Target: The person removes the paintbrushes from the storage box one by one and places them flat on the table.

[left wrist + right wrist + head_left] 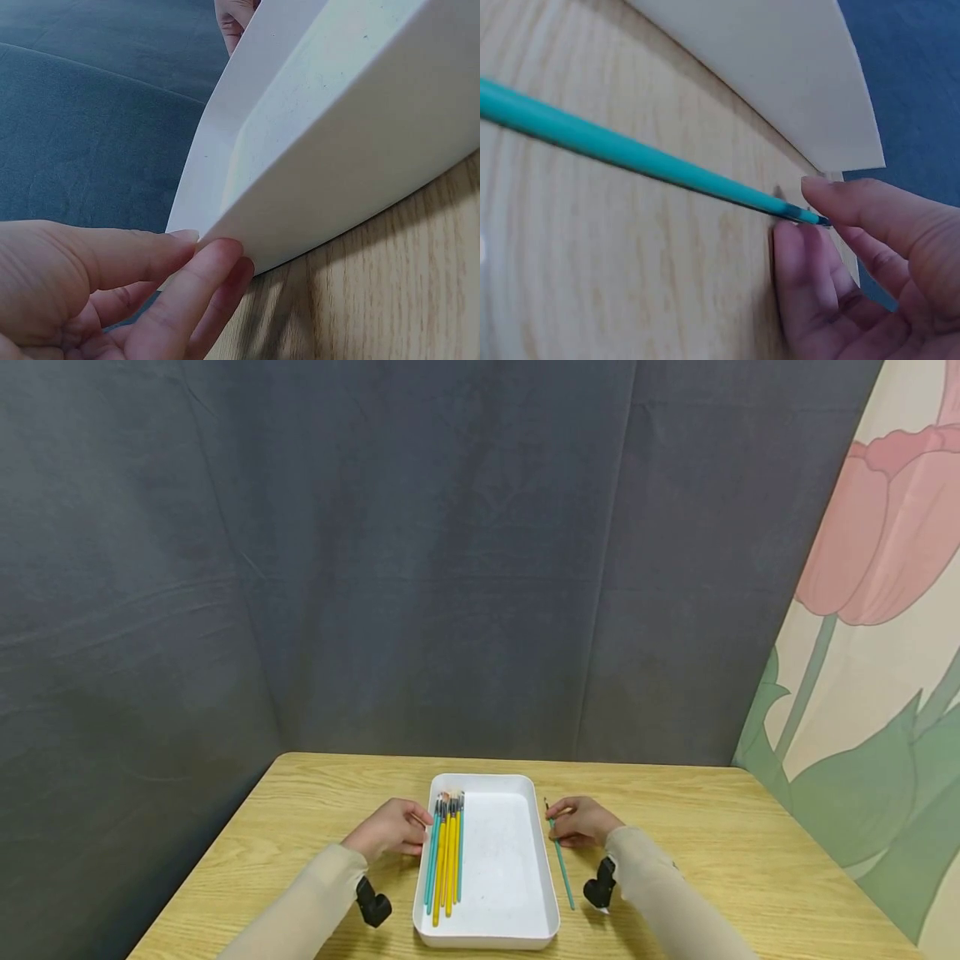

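A white rectangular tray (501, 860) lies on the table, with several teal and yellow paintbrushes (446, 860) side by side along its left wall, bristles at the far end. My left hand (392, 828) is at the tray's left side. Its thumb and fingertips pinch the rim in the left wrist view, the thumb (142, 259) uppermost. To the right of the tray, a single teal paintbrush (562, 868) points away from me. My right hand (583, 821) holds it near the bristle end, thumb and fingers on either side of the handle (645, 159).
The wooden table (675, 810) extends on both sides of the tray. A dark grey cloth (450, 568) hangs behind it, and a wall with painted tulips (877, 610) is at the right. Black wrist cameras (372, 902) are strapped over pale sleeves.
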`<state>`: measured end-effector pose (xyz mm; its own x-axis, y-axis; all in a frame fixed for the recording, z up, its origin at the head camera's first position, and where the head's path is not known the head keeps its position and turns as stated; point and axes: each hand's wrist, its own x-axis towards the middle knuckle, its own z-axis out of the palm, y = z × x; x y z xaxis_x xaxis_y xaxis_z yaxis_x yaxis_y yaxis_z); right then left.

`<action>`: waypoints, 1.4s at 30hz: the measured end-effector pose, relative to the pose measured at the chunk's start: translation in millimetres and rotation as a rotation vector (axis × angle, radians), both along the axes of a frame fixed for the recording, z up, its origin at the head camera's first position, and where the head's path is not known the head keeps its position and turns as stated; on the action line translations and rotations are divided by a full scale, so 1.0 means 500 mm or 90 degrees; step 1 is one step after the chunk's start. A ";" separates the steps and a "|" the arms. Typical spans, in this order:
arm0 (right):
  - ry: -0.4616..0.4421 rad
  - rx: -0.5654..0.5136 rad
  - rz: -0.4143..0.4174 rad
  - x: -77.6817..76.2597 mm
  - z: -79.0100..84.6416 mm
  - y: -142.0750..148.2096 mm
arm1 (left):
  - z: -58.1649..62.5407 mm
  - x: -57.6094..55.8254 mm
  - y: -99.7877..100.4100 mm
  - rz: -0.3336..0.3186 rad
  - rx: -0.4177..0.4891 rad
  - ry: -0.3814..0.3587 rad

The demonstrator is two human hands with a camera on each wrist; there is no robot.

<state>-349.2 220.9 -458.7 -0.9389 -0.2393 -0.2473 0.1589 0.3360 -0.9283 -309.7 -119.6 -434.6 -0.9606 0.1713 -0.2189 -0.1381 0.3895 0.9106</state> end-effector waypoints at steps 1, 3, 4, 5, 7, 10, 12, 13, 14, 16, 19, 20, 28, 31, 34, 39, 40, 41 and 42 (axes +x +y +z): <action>-0.003 -0.014 0.009 0.000 0.000 0.004 | -0.001 0.000 0.000 0.000 0.000 0.001; -0.012 -0.040 0.026 -0.002 -0.001 0.013 | -0.002 0.000 0.001 0.002 0.000 0.002; -0.016 -0.050 0.031 -0.003 -0.001 0.018 | -0.002 0.000 0.001 0.003 0.000 0.001; -0.022 -0.060 0.036 -0.004 -0.002 0.022 | -0.002 -0.001 0.001 0.003 0.002 0.001; -0.036 -0.081 0.037 -0.007 -0.002 0.031 | -0.002 -0.001 0.000 0.003 0.003 0.000; -0.062 -0.116 0.035 -0.009 0.001 0.040 | -0.001 -0.001 -0.001 0.000 0.002 -0.002; -0.076 -0.144 0.037 -0.008 0.008 0.044 | 0.000 -0.001 -0.002 -0.003 -0.001 -0.003; -0.080 -0.156 0.039 -0.008 0.012 0.045 | 0.002 -0.001 -0.002 -0.005 -0.002 -0.003; -0.081 -0.167 0.041 -0.008 0.017 0.045 | 0.002 -0.001 -0.003 -0.007 -0.003 -0.002; -0.076 -0.181 0.044 -0.006 0.028 0.043 | 0.003 0.000 -0.004 -0.010 -0.001 -0.002; -0.055 -0.184 0.049 -0.001 0.051 0.031 | 0.003 0.001 -0.005 -0.012 0.001 -0.001; -0.048 -0.181 0.050 0.002 0.060 0.025 | 0.003 0.001 -0.005 -0.012 0.002 -0.001; -0.034 -0.188 0.084 0.011 0.112 -0.040 | 0.000 -0.004 -0.004 -0.013 0.002 -0.007; -0.036 -0.178 0.095 0.007 0.123 -0.071 | 0.000 -0.006 -0.005 -0.014 0.000 -0.007; -0.042 -0.143 0.091 0.001 0.128 -0.111 | -0.002 -0.007 -0.005 -0.015 -0.001 -0.008; -0.066 -0.071 0.081 -0.009 0.116 -0.181 | -0.004 -0.010 -0.005 -0.010 0.001 -0.008; -0.069 -0.059 0.082 -0.008 0.112 -0.193 | -0.004 -0.010 -0.005 -0.009 0.001 -0.009; -0.070 -0.050 0.082 -0.009 0.108 -0.204 | -0.005 -0.010 -0.005 -0.009 0.002 -0.010; -0.071 -0.041 0.084 -0.009 0.104 -0.214 | -0.006 -0.010 -0.005 -0.009 0.004 -0.011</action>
<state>-353.9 113.7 -406.9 -0.8657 -0.3780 -0.3282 0.2205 0.3006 -0.9279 -314.9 -121.9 -437.3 -0.9541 0.1860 -0.2349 -0.1490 0.3855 0.9106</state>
